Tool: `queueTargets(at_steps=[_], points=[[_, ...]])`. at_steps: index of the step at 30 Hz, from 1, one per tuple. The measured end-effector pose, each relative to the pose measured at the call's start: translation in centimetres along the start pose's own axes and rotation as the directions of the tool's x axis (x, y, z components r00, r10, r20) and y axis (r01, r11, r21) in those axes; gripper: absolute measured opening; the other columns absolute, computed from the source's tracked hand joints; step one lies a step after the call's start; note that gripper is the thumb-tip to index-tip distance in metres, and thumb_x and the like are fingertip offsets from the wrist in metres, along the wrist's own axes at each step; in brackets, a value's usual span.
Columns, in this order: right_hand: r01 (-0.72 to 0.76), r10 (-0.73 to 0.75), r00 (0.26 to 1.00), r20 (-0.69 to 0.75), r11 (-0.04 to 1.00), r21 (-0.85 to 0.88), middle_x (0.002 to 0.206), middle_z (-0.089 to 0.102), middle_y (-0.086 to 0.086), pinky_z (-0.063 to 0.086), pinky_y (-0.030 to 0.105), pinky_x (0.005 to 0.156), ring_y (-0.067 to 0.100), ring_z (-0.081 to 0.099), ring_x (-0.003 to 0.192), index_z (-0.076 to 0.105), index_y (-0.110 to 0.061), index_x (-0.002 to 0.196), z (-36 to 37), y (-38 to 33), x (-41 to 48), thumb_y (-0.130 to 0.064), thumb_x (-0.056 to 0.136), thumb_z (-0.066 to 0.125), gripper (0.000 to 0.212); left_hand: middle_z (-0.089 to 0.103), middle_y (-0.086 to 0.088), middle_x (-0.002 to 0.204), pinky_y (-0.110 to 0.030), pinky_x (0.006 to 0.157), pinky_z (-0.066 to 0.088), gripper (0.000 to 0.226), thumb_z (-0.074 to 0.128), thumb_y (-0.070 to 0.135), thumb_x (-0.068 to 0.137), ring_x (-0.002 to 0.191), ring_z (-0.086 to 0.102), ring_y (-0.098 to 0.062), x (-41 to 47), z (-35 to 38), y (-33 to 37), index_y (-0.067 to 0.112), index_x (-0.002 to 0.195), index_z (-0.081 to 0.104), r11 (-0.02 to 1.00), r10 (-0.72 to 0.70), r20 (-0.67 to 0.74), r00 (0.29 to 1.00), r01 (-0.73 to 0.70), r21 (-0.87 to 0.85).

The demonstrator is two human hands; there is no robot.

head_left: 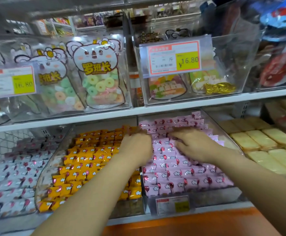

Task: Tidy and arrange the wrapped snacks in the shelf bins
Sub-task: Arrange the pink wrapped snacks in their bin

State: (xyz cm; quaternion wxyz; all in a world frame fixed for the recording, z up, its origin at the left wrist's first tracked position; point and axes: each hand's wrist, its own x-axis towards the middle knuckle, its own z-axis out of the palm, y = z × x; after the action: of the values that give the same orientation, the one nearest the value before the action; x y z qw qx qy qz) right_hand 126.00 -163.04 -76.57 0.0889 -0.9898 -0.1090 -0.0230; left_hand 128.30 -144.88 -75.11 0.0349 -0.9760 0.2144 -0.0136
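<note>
Both hands are in the clear bin (212, 123) of pink wrapped snacks (178, 174) on the lower shelf. My left hand (137, 147) lies at the bin's left wall, its fingers reaching into the pink snacks near the back. My right hand (195, 145) lies flat, palm down, on the pink snacks in the middle of the bin, fingers spread and pointing left. Whether either hand holds a snack is hidden. The bin to the left holds orange wrapped snacks (88, 160) in rows.
A bin of white wrapped snacks (11, 178) stands at far left, and pale yellow bars (261, 142) fill the bin at right. The upper shelf carries bags of ring gummies (99, 77), price tags (174, 57) and a gold fish packet (218, 87). An orange ledge (190, 223) runs below.
</note>
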Motion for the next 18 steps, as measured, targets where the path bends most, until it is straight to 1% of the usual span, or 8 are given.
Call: queueTargets(at_steps=[2, 4, 6, 8, 11, 15, 16, 18], points=[[-0.027, 0.027, 1.0, 0.013, 0.998, -0.061, 0.15, 0.035, -0.001, 0.027, 0.035, 0.11, 0.021, 0.03, 0.135, 0.038, -0.026, 0.142, -0.7, 0.6, -2.6, -0.035, 0.098, 0.039, 0.045, 0.03, -0.007, 0.152, -0.042, 0.115, 0.015, 0.047, 0.043, 0.02, 0.095, 0.14, 0.027, -0.023, -2.2, 0.1, 1.4, 0.016, 0.141, 0.038, 0.995, 0.064, -0.054, 0.996, -0.068, -0.077], [-0.07, 0.076, 0.994, 0.073, 0.994, -0.08, 0.153, 0.028, -0.002, 0.022, 0.035, 0.114, 0.017, 0.023, 0.139, 0.033, -0.029, 0.143, -1.3, 1.0, -5.5, -0.041, 0.097, 0.039, 0.048, 0.01, -0.008, 0.159, -0.036, 0.117, 0.004, 0.05, 0.036, 0.023, 0.099, 0.146, 0.007, -0.023, -4.5, 0.3, 3.4, 0.015, 0.147, 0.027, 0.98, 0.111, -0.046, 0.993, -0.117, -0.161], [-0.056, 0.071, 0.986, 0.151, 0.993, -0.101, 0.153, 0.026, -0.004, 0.023, 0.034, 0.114, 0.015, 0.024, 0.14, 0.03, -0.033, 0.144, -1.8, 0.9, -8.5, -0.046, 0.095, 0.041, 0.052, 0.002, -0.009, 0.159, -0.037, 0.118, 0.001, 0.051, 0.03, 0.03, 0.102, 0.147, -0.001, -0.023, -6.2, 1.5, 5.4, 0.017, 0.15, 0.018, 0.971, 0.151, -0.008, 0.988, -0.15, -0.188], [-0.022, 0.049, 0.976, 0.213, 0.992, -0.127, 0.156, 0.017, -0.007, 0.019, 0.033, 0.115, 0.013, 0.018, 0.142, 0.025, -0.039, 0.145, -1.9, 0.5, -11.2, -0.045, 0.095, 0.042, 0.053, -0.005, -0.005, 0.16, -0.044, 0.118, -0.004, 0.056, 0.025, 0.042, 0.101, 0.146, -0.008, -0.023, -6.9, 2.9, 6.5, 0.026, 0.152, 0.007, 0.973, 0.164, 0.023, 0.986, -0.158, -0.165], [-0.004, 0.02, 0.989, 0.148, 0.994, -0.106, 0.158, 0.006, -0.008, 0.012, 0.034, 0.115, 0.009, 0.012, 0.144, 0.021, -0.044, 0.145, -1.0, 0.5, -13.3, -0.043, 0.097, 0.039, 0.051, -0.011, 0.0, 0.159, -0.052, 0.114, -0.009, 0.058, 0.019, 0.054, 0.099, 0.146, -0.013, -0.024, -6.8, 4.3, 6.7, 0.037, 0.149, -0.004, 0.985, 0.138, 0.03, 0.99, -0.135, -0.104], [-0.018, 0.018, 1.0, -0.017, 1.0, 0.013, 0.152, 0.028, -0.008, 0.023, 0.032, 0.11, 0.012, 0.027, 0.139, 0.045, -0.041, 0.133, 0.9, 1.6, -12.8, -0.041, 0.095, 0.046, 0.038, -0.006, 0.002, 0.16, -0.053, 0.114, -0.007, 0.055, 0.017, 0.055, 0.098, 0.146, -0.008, -0.023, -6.4, 5.1, 6.7, 0.042, 0.148, -0.003, 0.987, 0.121, -0.007, 0.993, -0.121, -0.102], [-0.026, 0.028, 0.998, -0.062, 0.999, 0.037, 0.146, 0.037, -0.008, 0.029, 0.033, 0.107, 0.014, 0.034, 0.134, 0.053, -0.037, 0.126, 1.2, 1.7, -12.4, -0.041, 0.094, 0.05, 0.033, -0.005, 0.002, 0.16, -0.053, 0.114, -0.006, 0.054, 0.017, 0.055, 0.098, 0.146, -0.007, -0.023, -6.4, 5.1, 6.7, 0.043, 0.148, -0.003, 0.986, 0.113, -0.014, 0.993, -0.114, -0.12], [-0.026, 0.043, 0.99, -0.131, 0.991, 0.134, 0.122, 0.053, -0.006, 0.039, 0.034, 0.097, 0.017, 0.048, 0.118, 0.067, -0.028, 0.105, 1.4, 1.8, -11.5, -0.036, 0.091, 0.057, 0.019, -0.004, 0.003, 0.16, -0.053, 0.114, -0.006, 0.053, 0.018, 0.053, 0.099, 0.146, -0.006, -0.022, -6.2, 5.2, 6.8, 0.046, 0.147, -0.003, 0.98, 0.103, -0.014, 0.995, -0.104, -0.167]])
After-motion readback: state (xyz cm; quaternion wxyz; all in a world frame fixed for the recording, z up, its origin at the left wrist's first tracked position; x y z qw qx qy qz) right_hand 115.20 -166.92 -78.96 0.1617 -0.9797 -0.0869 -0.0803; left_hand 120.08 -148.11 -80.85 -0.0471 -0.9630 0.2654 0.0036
